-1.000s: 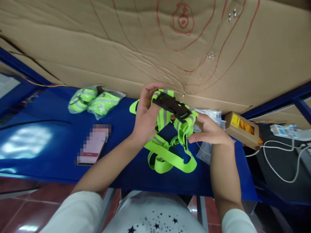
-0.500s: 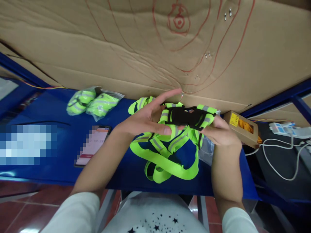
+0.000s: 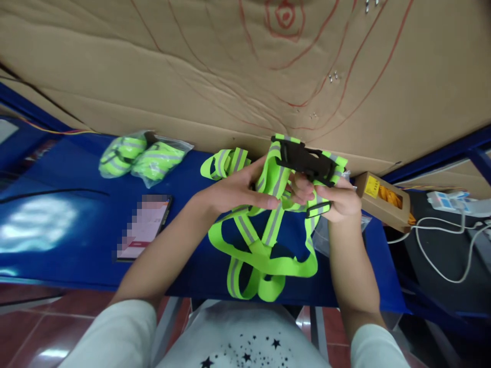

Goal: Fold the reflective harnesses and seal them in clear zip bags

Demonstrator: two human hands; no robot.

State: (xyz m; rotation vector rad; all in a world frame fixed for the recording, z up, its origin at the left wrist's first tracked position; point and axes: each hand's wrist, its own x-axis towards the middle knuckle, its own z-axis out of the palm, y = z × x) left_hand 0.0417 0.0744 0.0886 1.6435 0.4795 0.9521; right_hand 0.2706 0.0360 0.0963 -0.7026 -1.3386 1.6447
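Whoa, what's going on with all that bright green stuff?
Someone's right hand is gripping bright green straps with grey stripes, close to a black buckle. The left hand is at the straps too, its grip partly hidden. Big loops droop below, over a blue table. Off to the left are bagged green bundles and a phone.

Matt plastic buckle (image 3: pixel 305 159), cloth straps (image 3: pixel 263 250), glossy tabletop (image 3: pixel 187 245), creased cardboard (image 3: pixel 172 87)

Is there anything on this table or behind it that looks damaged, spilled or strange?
Nothing looks spilled or clearly broken. The odd thing is the creased cardboard behind the table: red rings and curves are drawn across it, unusual for a plain backing.
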